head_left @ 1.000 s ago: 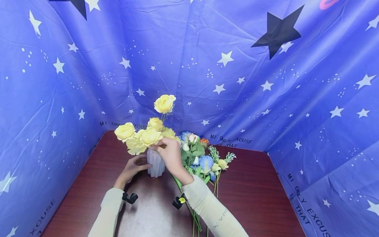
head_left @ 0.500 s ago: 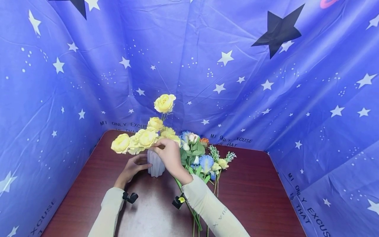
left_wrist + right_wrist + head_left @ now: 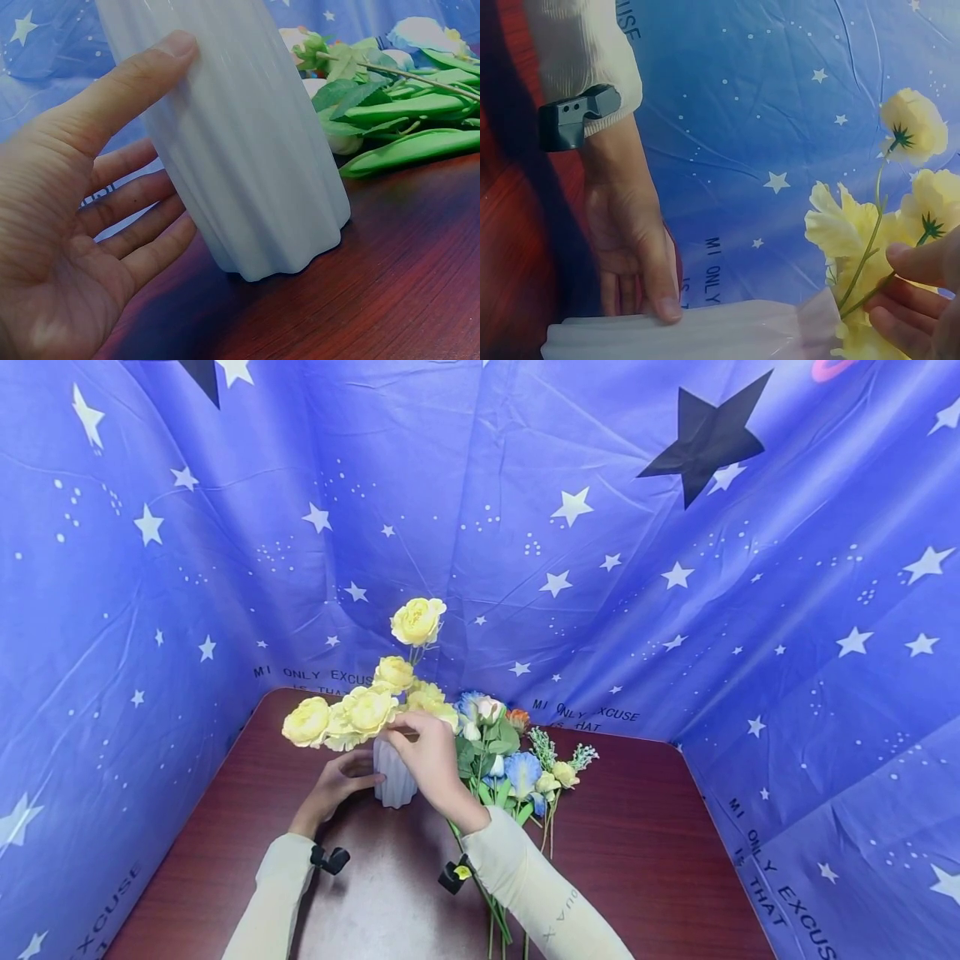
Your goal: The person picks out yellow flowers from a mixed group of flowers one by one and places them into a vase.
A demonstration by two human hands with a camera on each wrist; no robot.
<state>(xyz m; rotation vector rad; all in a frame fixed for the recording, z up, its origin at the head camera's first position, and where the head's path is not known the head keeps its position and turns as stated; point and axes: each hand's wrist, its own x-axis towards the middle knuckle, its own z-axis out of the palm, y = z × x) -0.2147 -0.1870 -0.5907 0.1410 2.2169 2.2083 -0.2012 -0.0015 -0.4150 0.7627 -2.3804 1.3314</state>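
Observation:
A white fluted vase stands on the table, also large in the left wrist view. My left hand holds its side, with the thumb on the near face and the fingers round the far side. At the vase's mouth my right hand pinches a thin green stem between thumb and fingers. Ruffled yellow flowers lean out to the left of the mouth. One taller yellow flower stands above them. The stems' lower ends are hidden inside the vase.
Right of the vase lies a pile of artificial flowers, blue, white, orange and pale yellow, with green stems running towards the near edge. The dark red table is enclosed by blue star-printed cloth.
The leftmost yellow flowers have tipped a little left and down, mostly in the first half second. Both hands and the vase stay almost where they were.

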